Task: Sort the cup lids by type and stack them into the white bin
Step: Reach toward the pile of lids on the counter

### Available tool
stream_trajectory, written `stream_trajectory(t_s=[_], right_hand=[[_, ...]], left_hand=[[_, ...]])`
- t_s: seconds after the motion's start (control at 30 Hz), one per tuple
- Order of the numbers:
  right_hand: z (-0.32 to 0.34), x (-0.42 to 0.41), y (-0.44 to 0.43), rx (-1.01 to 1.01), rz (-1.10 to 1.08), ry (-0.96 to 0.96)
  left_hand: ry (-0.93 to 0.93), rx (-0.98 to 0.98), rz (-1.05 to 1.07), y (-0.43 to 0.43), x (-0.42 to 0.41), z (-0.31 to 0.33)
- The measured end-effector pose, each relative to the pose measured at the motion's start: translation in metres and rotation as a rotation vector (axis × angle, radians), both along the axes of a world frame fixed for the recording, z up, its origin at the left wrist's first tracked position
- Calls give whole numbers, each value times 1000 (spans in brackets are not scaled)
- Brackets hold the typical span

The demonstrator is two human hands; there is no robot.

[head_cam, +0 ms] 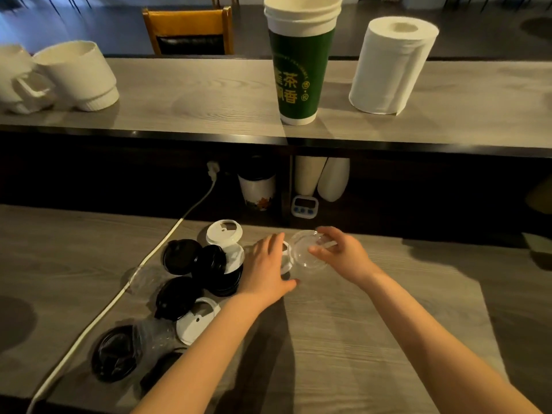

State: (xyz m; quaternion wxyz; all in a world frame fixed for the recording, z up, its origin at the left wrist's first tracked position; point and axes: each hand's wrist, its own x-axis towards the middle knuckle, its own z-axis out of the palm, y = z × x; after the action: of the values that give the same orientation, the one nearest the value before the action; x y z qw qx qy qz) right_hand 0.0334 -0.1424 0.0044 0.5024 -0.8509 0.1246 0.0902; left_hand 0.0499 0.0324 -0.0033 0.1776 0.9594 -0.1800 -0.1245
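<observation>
- The right hand (pixel 339 253) grips a clear lid (pixel 307 253) just above the counter (pixel 358 324), thumb on the near rim and fingers curled over the far rim.
- The left hand (pixel 265 268) lies flat with straight fingers and grips nothing. Its fingertips rest on a white lid (pixel 286 259) that touches the clear lid's left edge.
- The other lids lie in a loose heap to the left of the left hand.
- Black lids (pixel 209 261) overlap one another in the heap's middle. The left wrist covers their right edge.
- One white lid (pixel 224 231) sits at the far end of the heap, and another (pixel 195 321) lies nearer, beside the left forearm.
- More clear lids (pixel 155 333) lie at the heap's left and near side. They are hard to make out against the wood.
- A white cable (pixel 167 243) runs slantwise along the heap's left side, from a plug (pixel 213 168) under the shelf (pixel 194 94) to the counter's near edge.
- In the dark space under the shelf stand a cup (pixel 257 186), a small timer (pixel 304 207) and pale cups (pixel 322 177).
- On the shelf stand a green cup stack (pixel 298 70) and a paper roll (pixel 391 64). White cups (pixel 77 73) lie tipped at its left end.
- A chair (pixel 188 28) stands behind the shelf.
</observation>
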Motion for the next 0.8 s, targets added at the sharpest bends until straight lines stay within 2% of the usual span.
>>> stream_trajectory(t_s=[0.2,0.33,0.57,0.7,0.8], right_hand=[[-7,-9,-20,92,-200,7],[-13,-20,-29,130,-268,3],[-3,-30,-36,144,-324,-16],[12,-45,-46,204,-369,-68],[29,-62,-64,198,-380,-120]], left_hand=[[182,299,11,-4,44,-27],[160,368,-15,-11,50,-38],[62,286,-8,-15,38,-21],[29,69,1,-22,18,9],[12,-21,-8,-35,1,40]])
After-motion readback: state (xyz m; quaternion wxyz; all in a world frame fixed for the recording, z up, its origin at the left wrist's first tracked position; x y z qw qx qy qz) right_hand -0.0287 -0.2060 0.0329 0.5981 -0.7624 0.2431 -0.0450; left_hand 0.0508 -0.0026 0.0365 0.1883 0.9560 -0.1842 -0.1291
